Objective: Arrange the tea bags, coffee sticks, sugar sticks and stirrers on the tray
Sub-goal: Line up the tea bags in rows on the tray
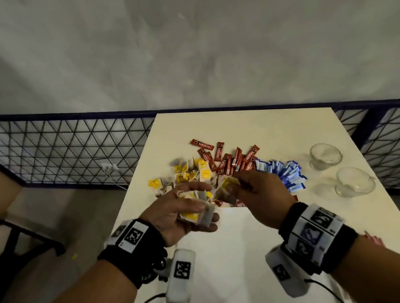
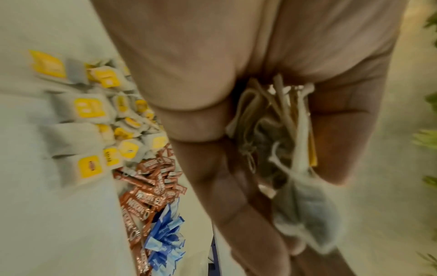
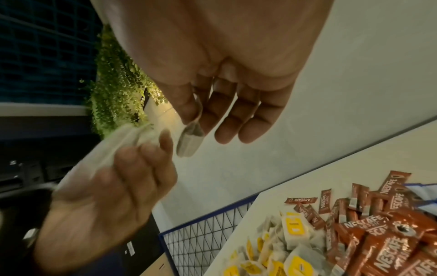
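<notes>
White tabletop [image 1: 268,243]: your left hand [image 1: 177,219] grips a bundle of yellow-tagged paper tea bags [image 1: 196,216]; right hand [image 1: 259,194] pinches one tea bag [image 1: 226,188]. Loose strings could snag, spilling bags onto the far pile [image 1: 186,175]. No tray visible.

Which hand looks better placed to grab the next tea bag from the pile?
Probably the right hand. It pinches only one tea bag, while the left hand grips a full bunch of tea bags. The pile of tea bags lies on the table just beyond both.

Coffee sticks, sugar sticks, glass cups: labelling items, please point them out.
coffee sticks [image 1: 230,159], head view, middle of red pile.
sugar sticks [image 1: 286,173], head view, blue-white heap.
glass cups [image 1: 325,156], head view, farther cup's bowl.
</notes>
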### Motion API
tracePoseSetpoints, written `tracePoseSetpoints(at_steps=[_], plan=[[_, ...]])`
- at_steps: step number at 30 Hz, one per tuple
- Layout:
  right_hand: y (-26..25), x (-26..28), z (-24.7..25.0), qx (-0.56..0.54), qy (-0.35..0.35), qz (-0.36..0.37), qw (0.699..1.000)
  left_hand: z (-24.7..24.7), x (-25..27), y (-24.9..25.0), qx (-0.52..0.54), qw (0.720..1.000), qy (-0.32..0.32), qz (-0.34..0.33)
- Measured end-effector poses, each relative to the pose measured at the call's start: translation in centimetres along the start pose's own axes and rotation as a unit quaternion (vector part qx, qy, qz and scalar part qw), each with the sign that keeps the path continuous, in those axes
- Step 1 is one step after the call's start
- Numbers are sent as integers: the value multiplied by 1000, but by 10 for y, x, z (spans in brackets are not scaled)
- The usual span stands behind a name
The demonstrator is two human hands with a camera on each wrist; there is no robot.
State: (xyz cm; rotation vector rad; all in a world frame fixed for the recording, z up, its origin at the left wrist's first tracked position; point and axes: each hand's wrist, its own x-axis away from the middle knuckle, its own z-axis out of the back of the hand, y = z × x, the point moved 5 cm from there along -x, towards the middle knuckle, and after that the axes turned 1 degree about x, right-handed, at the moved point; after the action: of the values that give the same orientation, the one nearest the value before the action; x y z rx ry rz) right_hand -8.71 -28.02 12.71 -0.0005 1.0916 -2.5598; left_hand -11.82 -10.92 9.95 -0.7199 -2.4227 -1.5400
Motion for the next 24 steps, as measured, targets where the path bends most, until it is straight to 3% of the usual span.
tracePoseSetpoints(at_steps=[6, 13, 24], plan=[[-9, -17, -24, -4, -31, -49, 998, 57, 6, -27, 6, 996, 87, 37], [3, -34, -89, 48, -122, -118, 984, 136, 2, -36, -129, 972, 170, 99], [30, -51, -192, 116, -294, -152, 937, 182, -9, -61, -168, 961, 164, 147]])
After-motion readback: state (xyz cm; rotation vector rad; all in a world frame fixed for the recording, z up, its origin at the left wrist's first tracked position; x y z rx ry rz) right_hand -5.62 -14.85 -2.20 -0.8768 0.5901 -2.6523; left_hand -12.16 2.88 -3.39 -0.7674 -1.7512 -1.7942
